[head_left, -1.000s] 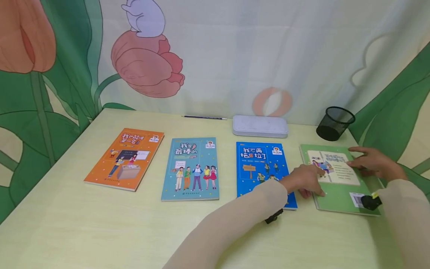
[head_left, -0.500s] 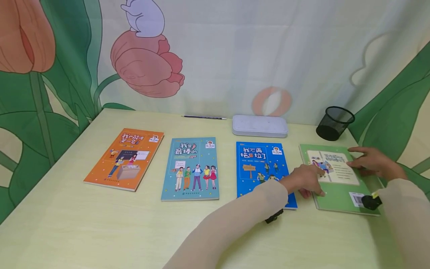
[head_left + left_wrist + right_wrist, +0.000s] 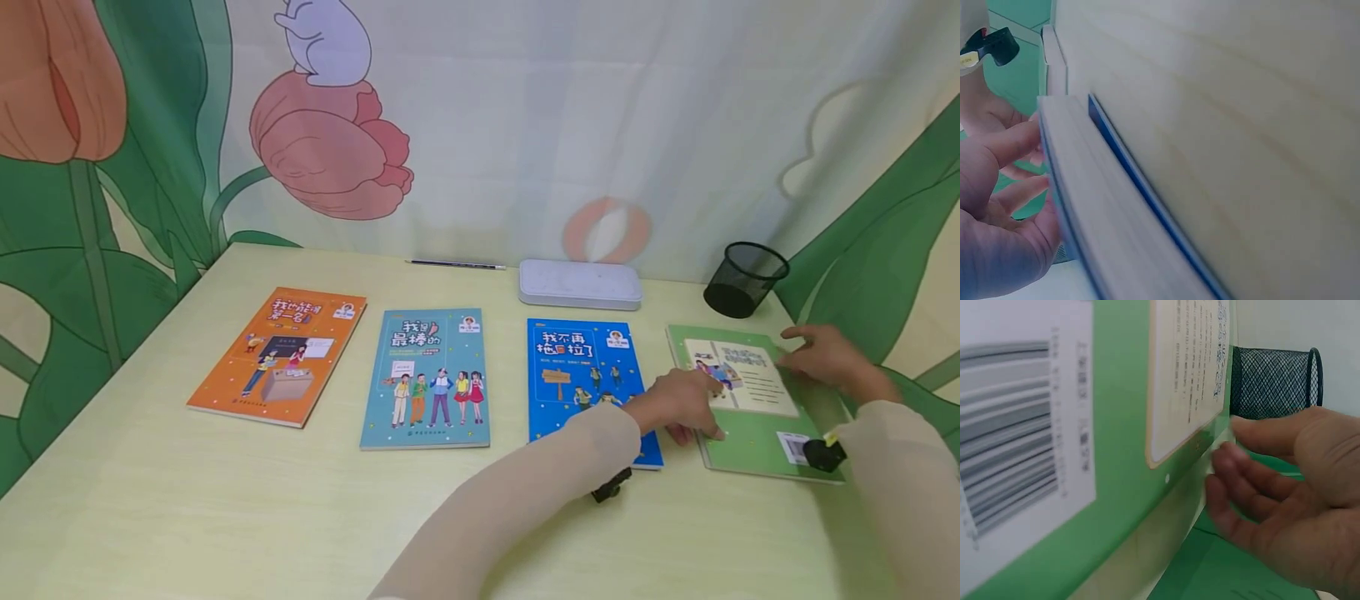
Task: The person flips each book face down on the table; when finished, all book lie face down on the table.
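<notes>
A green book (image 3: 750, 433) lies back cover up at the table's right end, its barcode near the front corner. My left hand (image 3: 690, 412) rests on the book's left edge with fairly straight fingers, reaching across the corner of a blue book (image 3: 577, 367). In the left wrist view, the left hand (image 3: 997, 206) lies beside the blue book (image 3: 1147, 187). My right hand (image 3: 802, 357) touches the green book's right edge. In the right wrist view, its fingers (image 3: 1241, 481) meet the green book's (image 3: 1122, 487) edge without closing round it.
A teal book (image 3: 427, 375) and an orange book (image 3: 281, 354) lie in a row to the left on the pale table (image 3: 225, 517). A black mesh pen cup (image 3: 745, 279), a white case (image 3: 581, 283) and a pencil (image 3: 456, 263) sit along the back by the curtain.
Both hands stay on the green book where they were. Only the view has shifted a little.
</notes>
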`<state>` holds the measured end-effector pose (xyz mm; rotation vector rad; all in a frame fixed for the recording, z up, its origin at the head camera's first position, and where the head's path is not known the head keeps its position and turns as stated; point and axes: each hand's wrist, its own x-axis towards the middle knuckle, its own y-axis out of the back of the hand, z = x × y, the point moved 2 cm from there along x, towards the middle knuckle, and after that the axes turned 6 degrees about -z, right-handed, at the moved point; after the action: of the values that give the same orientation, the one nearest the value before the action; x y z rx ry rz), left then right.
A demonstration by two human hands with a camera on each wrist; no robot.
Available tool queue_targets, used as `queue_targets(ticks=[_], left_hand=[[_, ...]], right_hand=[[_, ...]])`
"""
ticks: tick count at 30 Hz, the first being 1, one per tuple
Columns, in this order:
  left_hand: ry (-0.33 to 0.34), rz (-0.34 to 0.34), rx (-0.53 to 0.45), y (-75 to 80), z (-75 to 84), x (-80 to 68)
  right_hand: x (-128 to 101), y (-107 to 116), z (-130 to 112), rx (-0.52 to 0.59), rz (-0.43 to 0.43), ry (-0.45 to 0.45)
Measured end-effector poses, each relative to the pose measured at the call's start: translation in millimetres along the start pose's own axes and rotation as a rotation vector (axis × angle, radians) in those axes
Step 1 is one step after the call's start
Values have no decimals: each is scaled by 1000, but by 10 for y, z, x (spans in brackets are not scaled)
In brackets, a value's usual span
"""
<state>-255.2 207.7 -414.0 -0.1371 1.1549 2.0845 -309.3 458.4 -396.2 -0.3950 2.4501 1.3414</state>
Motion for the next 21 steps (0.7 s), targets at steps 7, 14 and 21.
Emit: queue_targets(ticks=[7, 14, 21], left_hand=[[-84, -22, 37, 120, -20, -84], [-181, -52, 134, 282, -78, -268], [-384, -124, 228, 505, -229, -553]], right_hand=[[23, 22, -267, -72, 237, 129], [42, -13, -650, -73, 277, 180], [94, -101, -896, -41, 201, 228]])
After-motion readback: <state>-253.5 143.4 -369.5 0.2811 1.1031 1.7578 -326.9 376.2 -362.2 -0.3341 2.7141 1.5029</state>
